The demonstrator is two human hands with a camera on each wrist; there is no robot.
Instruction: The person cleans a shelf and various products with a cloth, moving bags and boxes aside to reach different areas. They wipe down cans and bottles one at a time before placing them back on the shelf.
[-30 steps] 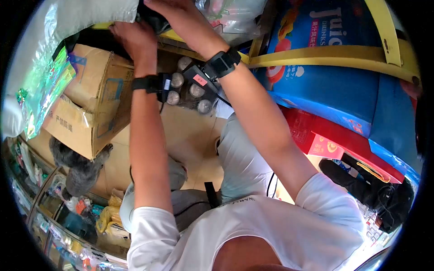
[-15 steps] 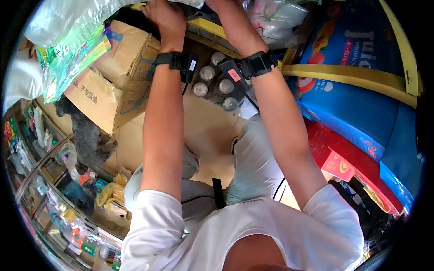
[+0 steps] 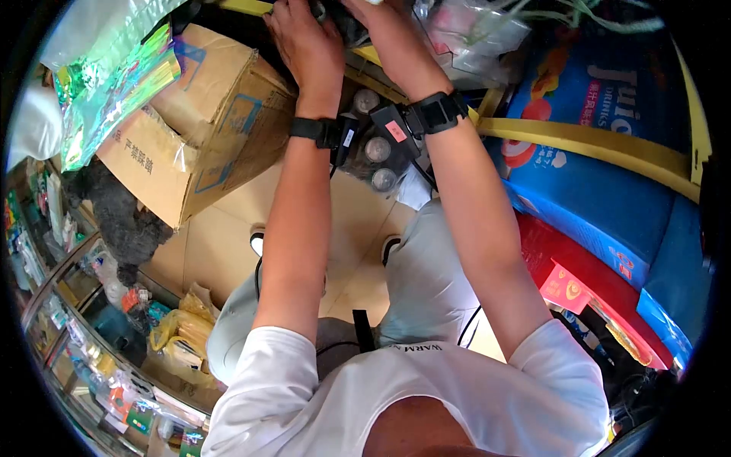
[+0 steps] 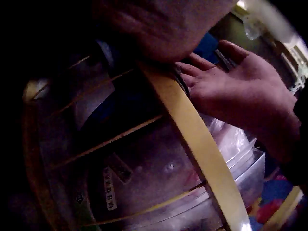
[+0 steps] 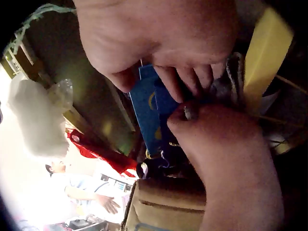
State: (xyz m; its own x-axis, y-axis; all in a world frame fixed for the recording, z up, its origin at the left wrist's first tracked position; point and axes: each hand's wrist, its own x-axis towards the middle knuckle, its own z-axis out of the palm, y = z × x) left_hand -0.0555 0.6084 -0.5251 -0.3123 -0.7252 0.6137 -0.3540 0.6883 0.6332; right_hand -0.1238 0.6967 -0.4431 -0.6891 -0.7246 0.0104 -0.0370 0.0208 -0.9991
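At the top of the head view, the left hand [image 3: 308,49] and right hand [image 3: 396,46] are close together over a dark, shadowed item whose shape is unclear. The right wrist view shows the left hand [image 5: 226,139] with bent fingers, and what they hold is hidden. Above it the right hand [image 5: 159,36] has its fingers hanging apart beside a blue box [image 5: 147,113]. In the left wrist view the right hand [image 4: 240,94] has its palm showing and fingers extended. The left hand [image 4: 168,29] overhangs a yellow bar [image 4: 192,139]; its fingers are hidden.
A torn cardboard box [image 3: 167,152] stands left, near grey fur [image 3: 126,225]. Several wrapped cans [image 3: 377,150] are by the wrists. Blue drink cartons [image 3: 586,198], a red box [image 3: 565,289] and a yellow rail [image 3: 594,137] line the right. Another person [image 5: 79,187] is in the background.
In the head view the left hand has moved right, closer to the right hand, and its fingers show more. Both hands and the surroundings first shifted right in the view.
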